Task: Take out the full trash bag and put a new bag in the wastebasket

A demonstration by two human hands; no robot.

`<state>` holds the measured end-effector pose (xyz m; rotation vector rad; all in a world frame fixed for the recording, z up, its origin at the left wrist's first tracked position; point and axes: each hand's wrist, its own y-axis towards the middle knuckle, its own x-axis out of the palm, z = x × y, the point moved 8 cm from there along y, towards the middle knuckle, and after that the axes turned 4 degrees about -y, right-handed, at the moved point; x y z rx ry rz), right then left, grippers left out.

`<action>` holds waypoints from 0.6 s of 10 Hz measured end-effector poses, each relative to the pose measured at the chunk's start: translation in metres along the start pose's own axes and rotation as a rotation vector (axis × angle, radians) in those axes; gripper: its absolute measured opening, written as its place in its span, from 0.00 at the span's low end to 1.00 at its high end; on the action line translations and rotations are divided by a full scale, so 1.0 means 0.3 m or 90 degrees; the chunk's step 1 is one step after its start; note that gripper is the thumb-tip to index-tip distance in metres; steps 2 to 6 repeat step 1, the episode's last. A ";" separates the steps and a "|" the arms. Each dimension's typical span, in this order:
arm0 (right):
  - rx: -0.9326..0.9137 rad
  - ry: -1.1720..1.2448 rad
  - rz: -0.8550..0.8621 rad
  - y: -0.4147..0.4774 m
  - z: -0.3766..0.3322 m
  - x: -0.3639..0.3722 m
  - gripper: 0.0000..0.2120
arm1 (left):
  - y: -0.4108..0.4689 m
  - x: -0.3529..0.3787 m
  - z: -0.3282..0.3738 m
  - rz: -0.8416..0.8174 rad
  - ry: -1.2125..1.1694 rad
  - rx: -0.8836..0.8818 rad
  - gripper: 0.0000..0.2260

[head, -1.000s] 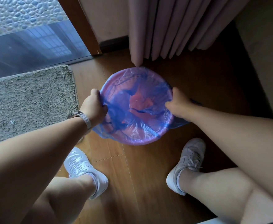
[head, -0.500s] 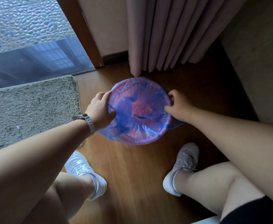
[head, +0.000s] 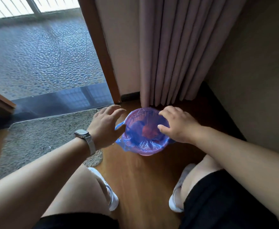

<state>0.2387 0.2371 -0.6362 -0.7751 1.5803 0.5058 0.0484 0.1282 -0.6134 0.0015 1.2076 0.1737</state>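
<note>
Item: pink wastebasket (head: 146, 152) between both hands, blue bag (head: 135, 142) folded over its rim to stay put; left hand (head: 105, 128) and right hand (head: 178, 125) spread open, gripping nothing.

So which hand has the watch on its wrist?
The left hand, open beside the wastebasket on the rug side. The right hand, over the blue bag, has a bare wrist.

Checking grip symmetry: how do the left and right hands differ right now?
The left hand wears a watch; the right hand is bare. The left sits beside the wastebasket, over the floor; the right spreads above the bag opening. Both are open, fingers spread, gripping nothing.
</note>
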 end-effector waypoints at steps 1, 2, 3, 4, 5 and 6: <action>-0.024 -0.053 0.048 -0.032 -0.043 -0.090 0.28 | -0.013 -0.059 0.065 0.033 0.018 0.034 0.22; -0.024 -0.053 0.048 -0.032 -0.043 -0.090 0.28 | -0.013 -0.059 0.065 0.033 0.018 0.034 0.22; -0.024 -0.053 0.048 -0.032 -0.043 -0.090 0.28 | -0.013 -0.059 0.065 0.033 0.018 0.034 0.22; -0.024 -0.053 0.048 -0.032 -0.043 -0.090 0.28 | -0.013 -0.059 0.065 0.033 0.018 0.034 0.22; -0.024 -0.053 0.048 -0.032 -0.043 -0.090 0.28 | -0.013 -0.059 0.065 0.033 0.018 0.034 0.22; -0.024 -0.053 0.048 -0.032 -0.043 -0.090 0.28 | -0.013 -0.059 0.065 0.033 0.018 0.034 0.22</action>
